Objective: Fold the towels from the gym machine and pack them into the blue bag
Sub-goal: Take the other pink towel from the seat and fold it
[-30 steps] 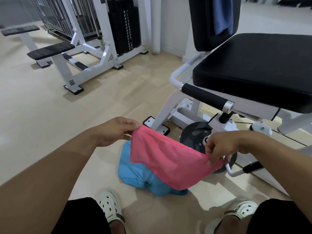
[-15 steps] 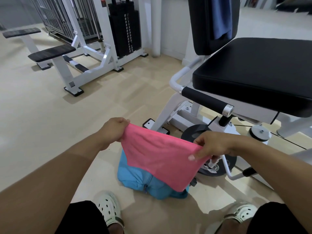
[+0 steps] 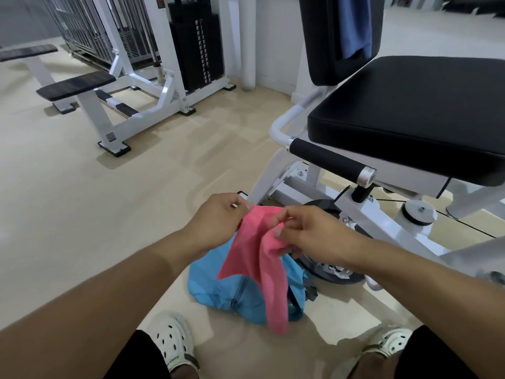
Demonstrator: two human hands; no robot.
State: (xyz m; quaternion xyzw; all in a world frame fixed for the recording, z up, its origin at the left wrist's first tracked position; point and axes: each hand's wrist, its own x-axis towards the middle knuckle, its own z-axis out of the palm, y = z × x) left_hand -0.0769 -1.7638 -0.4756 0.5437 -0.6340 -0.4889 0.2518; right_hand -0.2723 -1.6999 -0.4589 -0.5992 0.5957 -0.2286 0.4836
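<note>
A pink towel (image 3: 261, 258) hangs folded in the air between my hands, its lower end drooping over the blue bag (image 3: 218, 291) on the floor. My left hand (image 3: 216, 222) pinches the towel's upper left corner. My right hand (image 3: 311, 236) pinches the upper right edge, close beside the left hand. The bag lies between my feet and the machine, its zip facing me. A blue towel (image 3: 354, 26) hangs over the black backrest of the gym machine (image 3: 404, 110).
The machine's black seat, padded handle (image 3: 328, 158) and weight disc (image 3: 325, 214) stand at the right. A white bench machine (image 3: 131, 86) with a weight stack stands at the back left. My white clogs (image 3: 172, 340) are at the bottom, on beige floor.
My hands have come together, bringing the pink towel's two top corners close. The towel, spread wide before, now hangs narrow and doubled over the bag.
</note>
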